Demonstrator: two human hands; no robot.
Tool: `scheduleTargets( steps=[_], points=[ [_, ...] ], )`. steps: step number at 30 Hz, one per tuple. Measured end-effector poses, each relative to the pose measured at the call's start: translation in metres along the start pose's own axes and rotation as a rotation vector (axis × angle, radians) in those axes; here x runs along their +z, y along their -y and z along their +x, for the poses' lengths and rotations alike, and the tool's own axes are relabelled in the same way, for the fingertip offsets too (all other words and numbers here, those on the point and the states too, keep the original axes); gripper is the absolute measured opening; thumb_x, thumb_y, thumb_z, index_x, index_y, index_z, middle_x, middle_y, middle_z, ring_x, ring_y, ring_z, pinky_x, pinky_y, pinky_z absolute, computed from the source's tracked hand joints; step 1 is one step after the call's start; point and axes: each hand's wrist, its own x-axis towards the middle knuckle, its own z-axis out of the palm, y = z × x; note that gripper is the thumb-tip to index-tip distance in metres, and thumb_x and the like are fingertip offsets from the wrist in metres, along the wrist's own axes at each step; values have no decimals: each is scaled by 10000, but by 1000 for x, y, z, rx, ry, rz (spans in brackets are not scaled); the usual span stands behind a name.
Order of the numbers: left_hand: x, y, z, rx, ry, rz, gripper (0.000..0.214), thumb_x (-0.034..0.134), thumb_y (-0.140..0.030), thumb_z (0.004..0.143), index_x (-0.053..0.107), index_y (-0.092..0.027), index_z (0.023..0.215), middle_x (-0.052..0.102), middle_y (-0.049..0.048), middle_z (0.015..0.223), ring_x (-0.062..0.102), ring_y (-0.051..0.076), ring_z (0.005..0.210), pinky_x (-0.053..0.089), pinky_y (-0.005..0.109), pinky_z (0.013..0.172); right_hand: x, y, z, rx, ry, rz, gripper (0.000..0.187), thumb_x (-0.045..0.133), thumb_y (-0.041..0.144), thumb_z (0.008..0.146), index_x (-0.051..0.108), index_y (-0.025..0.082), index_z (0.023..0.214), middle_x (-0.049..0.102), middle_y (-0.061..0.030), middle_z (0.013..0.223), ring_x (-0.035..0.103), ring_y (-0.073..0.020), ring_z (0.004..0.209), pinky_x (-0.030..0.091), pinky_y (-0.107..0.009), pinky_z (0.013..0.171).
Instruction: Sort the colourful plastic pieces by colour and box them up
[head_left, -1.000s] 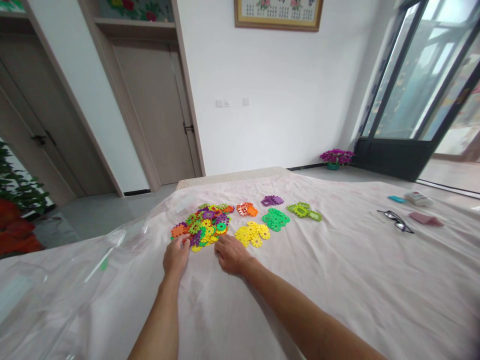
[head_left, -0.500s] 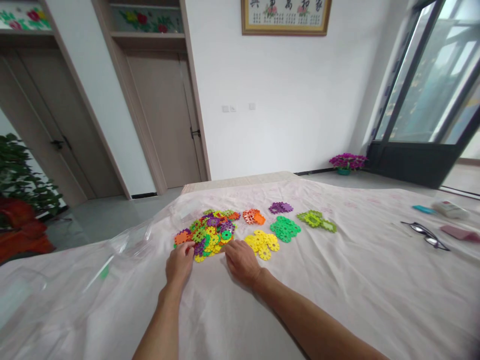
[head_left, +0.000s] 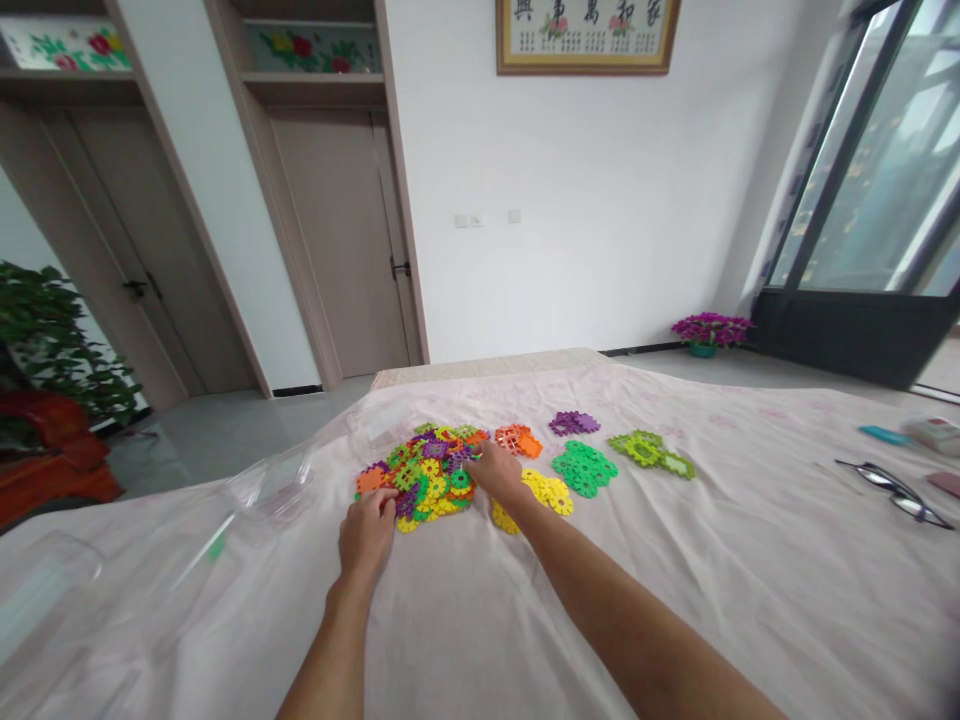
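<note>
A mixed pile of plastic interlocking pieces (head_left: 431, 475), orange, purple, yellow and green, lies on the cloth before me. My left hand (head_left: 367, 525) rests at the pile's near left edge, fingers curled together against a purple piece; what they hold, if anything, is hidden. With its fingertips pressed together, my right hand (head_left: 496, 470) touches the pile's right side, by purple and green pieces. Single-colour groups lie to the right: yellow flower discs (head_left: 551, 490) partly behind my right forearm, green discs (head_left: 585, 468), orange squares (head_left: 517, 440), purple pieces (head_left: 575, 423) and light green pieces (head_left: 651, 452).
Clear plastic containers (head_left: 274, 485) lie on the left of the pale tablecloth (head_left: 675, 600). Glasses (head_left: 896, 490), a blue item (head_left: 885, 435) and a white packet (head_left: 934, 434) are at the far right. Doors and a white wall stand beyond the table.
My right hand has moved away from me, from the pile's near right edge to its right side, uncrossing some discs and covering some yellow ones. My left hand stays by the pile. The view shifts slightly.
</note>
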Motion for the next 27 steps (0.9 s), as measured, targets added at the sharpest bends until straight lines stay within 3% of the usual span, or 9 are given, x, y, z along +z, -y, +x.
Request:
scheduleTargets(
  steps=[5,8,12,14,18,27],
  points=[
    [0,0,0,9,-12,15,305,454,-297,925,722,-284,1071,697,20,1209,615,210,1091,448,298,864,11,4,4,-16,7,197,277,625,262,773,744,239,1021,742,-32,923,671,-210,862,453,-264,706],
    [-1,0,0,10,-18,8,303,455,-296,921,723,-287,1063,697,19,1202,614,218,1093,448,309,870,14,4,5,-154,-54,339,234,611,213,780,758,238,959,729,-5,846,654,-175,812,458,-243,716],
    [-1,1,-1,7,-23,-9,290,463,-303,914,726,-299,1036,703,12,1183,618,217,1086,450,311,867,11,-3,9,-320,-208,480,167,627,207,778,742,212,899,717,-27,895,644,-173,861,492,-268,795],
    [-1,0,-1,6,-23,-19,290,462,-309,915,725,-299,1037,702,13,1181,617,216,1086,450,313,869,6,-13,14,-261,-213,622,144,633,235,784,715,195,895,711,-28,855,654,-168,807,520,-272,752],
    [-1,0,-1,-3,-14,-20,294,457,-307,914,721,-294,1044,697,13,1200,612,217,1100,446,315,888,-12,-46,24,27,-120,911,145,624,312,810,640,173,845,663,-2,681,661,-151,620,538,-234,552],
    [3,4,3,-11,3,32,309,450,-316,921,721,-287,1067,698,16,1205,618,219,1084,445,316,893,-74,-130,45,246,-246,849,106,658,242,766,599,166,722,632,-20,552,635,-143,496,568,-245,504]
  ],
)
